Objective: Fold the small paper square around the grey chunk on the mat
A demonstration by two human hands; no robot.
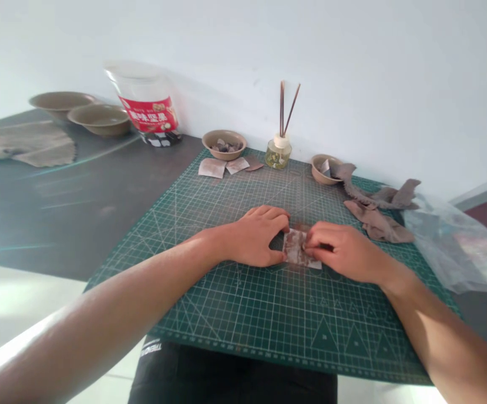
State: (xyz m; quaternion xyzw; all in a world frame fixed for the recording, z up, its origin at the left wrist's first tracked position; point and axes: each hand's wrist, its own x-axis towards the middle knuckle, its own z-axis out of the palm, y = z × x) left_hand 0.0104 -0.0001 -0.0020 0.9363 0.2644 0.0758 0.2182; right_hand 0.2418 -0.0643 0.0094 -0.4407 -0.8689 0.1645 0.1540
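Observation:
A small pale piece [296, 247] with brown smears lies flat on the green cutting mat [264, 303]. My left hand [260, 235] rests on the mat with thumb and fingers spread apart, their tips touching the piece's left edge. Over the piece's right part, my right hand [340, 249] is closed in a pinch; whatever is between its fingertips is too small to make out.
Along the mat's back edge stand a bowl of fragments [225, 144], a reed diffuser [278, 152] and another bowl [324, 170]. Crumpled cloths [380, 221] and clear plastic [458, 241] lie right. A tub [146, 109], bowls [100, 119] and cloth [28, 143] are left.

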